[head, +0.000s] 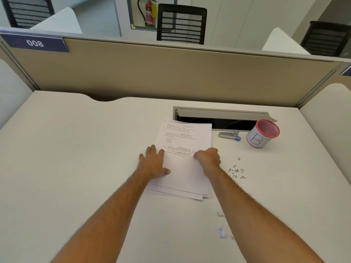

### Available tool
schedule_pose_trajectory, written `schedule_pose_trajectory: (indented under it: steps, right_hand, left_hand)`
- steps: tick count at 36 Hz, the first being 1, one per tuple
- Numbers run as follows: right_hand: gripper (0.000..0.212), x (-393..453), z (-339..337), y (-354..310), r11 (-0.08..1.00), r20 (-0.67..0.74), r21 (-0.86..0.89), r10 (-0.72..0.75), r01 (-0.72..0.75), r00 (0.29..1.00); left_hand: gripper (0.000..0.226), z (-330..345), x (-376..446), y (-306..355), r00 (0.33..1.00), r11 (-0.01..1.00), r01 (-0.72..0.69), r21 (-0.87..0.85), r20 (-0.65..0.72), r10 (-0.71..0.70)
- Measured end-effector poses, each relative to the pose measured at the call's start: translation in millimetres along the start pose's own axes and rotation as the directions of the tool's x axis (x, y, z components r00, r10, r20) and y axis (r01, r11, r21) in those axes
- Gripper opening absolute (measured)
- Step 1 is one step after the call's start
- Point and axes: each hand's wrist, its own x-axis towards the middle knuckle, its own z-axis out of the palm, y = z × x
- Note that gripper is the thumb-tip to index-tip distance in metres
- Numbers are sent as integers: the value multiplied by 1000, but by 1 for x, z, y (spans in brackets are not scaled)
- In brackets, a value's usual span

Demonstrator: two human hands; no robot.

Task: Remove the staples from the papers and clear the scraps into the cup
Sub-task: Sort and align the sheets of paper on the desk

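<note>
A stack of printed papers (185, 137) lies in the middle of the white desk (76, 149). My left hand (153, 162) rests flat on the stack's left edge, fingers spread. My right hand (208, 157) is curled on the right side of the top sheet, fingertips pressed to the paper; what they pinch is hidden. A small heap of pulled staples (236, 171) lies to the right of the stack. The red mesh cup (263, 133) with a white paper label stands at the back right. A silver and blue staple remover (229, 134) lies left of the cup.
An open cable slot with a raised grey lid (222, 115) runs behind the papers and the cup. A few blurred scraps (221, 230) lie near my right forearm. A beige partition (171, 73) closes the desk's far side.
</note>
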Motion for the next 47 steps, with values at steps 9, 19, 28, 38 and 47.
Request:
schedule_pose_trajectory:
  steps: [9, 19, 28, 38, 47]
  right_hand:
    - [33, 6, 2, 0, 993, 44, 116, -15, 9, 999]
    - [35, -3, 4, -11, 987, 46, 87, -138, 134, 989]
    - [48, -28, 26, -2, 881, 15, -393, -281, 264, 960]
    - [51, -22, 19, -11, 946, 21, -267, -186, 185, 982]
    - [46, -5, -5, 1, 964, 44, 258, -84, 70, 996]
  left_hand:
    - [92, 2, 0, 1, 1000, 1000, 4, -1, -6, -4]
    - [92, 2, -1, 3, 1000, 1000, 7, 2, -4, -7]
    - [90, 4, -1, 3, 1000, 1000, 9, -8, -12, -9]
    - [92, 4, 0, 3, 1000, 1000, 10, -9, -8, -11]
    - [93, 3, -2, 3, 1000, 1000, 5, -4, 4, -5]
